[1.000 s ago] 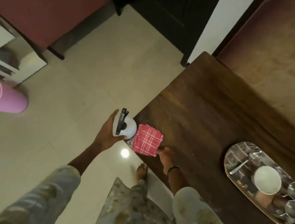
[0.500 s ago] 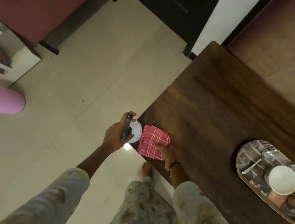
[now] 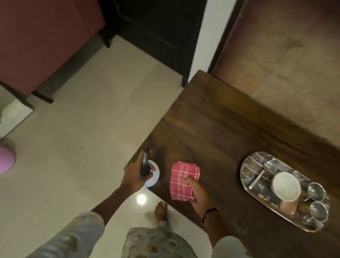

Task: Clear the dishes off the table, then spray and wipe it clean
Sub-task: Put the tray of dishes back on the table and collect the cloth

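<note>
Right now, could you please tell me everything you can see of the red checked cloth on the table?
The red checked cloth is a folded square of woven-looking fabric, red with thin white lines crossing in a grid. It lies flat on the dark wooden table, close to its near edge and the corner. The right hand rests on its lower right part, thumb on top; the fingers are hidden. The left hand holds a spray bottle just beside the cloth, apart from it.

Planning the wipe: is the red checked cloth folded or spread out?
Folded: the red checked cloth lies as a compact, thick square on the dark wooden table, under the right hand.
</note>
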Available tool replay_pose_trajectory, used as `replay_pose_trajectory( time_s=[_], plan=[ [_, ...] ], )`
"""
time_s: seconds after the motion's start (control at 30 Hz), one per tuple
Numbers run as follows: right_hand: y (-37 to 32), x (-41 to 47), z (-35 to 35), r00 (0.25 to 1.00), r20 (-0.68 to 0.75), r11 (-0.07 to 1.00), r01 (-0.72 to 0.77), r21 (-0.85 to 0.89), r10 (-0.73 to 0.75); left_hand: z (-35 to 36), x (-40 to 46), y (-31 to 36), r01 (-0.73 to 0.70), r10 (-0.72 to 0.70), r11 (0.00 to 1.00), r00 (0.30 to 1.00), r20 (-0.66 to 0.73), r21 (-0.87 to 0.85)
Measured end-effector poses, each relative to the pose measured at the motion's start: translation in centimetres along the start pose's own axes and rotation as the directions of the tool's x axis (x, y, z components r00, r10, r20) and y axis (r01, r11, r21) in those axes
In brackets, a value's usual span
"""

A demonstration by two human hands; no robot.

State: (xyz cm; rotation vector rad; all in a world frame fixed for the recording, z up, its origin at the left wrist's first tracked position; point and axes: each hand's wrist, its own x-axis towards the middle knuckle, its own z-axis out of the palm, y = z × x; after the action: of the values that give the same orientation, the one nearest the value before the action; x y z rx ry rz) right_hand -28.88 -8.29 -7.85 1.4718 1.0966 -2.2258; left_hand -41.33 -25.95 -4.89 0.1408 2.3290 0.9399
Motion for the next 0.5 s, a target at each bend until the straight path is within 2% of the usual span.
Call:
replay_pose_trajectory(
  time_s=[0.1, 0.23, 0.37, 0.5],
  plan=[
    [-0.3, -3.2, -4.3, 0.996, -0.02, 0.989, 0.094, 0.114, -0.093, 2.3, -3.0, 4.4, -0.1, 0.096, 0.989, 0.995, 0.041, 0.11],
    [-0.7, -8.6, -10.5, 0.98, -0.056, 0.949, 0.198, 0.245, -0.19, 6.1, -7.4, 10.1, -0.241, 0.232, 0.965, 0.969, 0.089, 0.1],
    [0.0, -14.9, -18.1, 0.95, -0.1, 0.906, 0.313, 0.284, -0.297, 11.4, -12.6, 15.9, -0.441, 0.418, 0.893, 0.886, 0.202, 0.088],
    [1.2, -20.9, -26.6, 0.902, -0.164, 0.849, 0.432, 0.304, -0.4, 18.3, -17.9, 21.8, -0.527, 0.486, 0.847, 0.822, 0.298, 0.072]
  ],
)
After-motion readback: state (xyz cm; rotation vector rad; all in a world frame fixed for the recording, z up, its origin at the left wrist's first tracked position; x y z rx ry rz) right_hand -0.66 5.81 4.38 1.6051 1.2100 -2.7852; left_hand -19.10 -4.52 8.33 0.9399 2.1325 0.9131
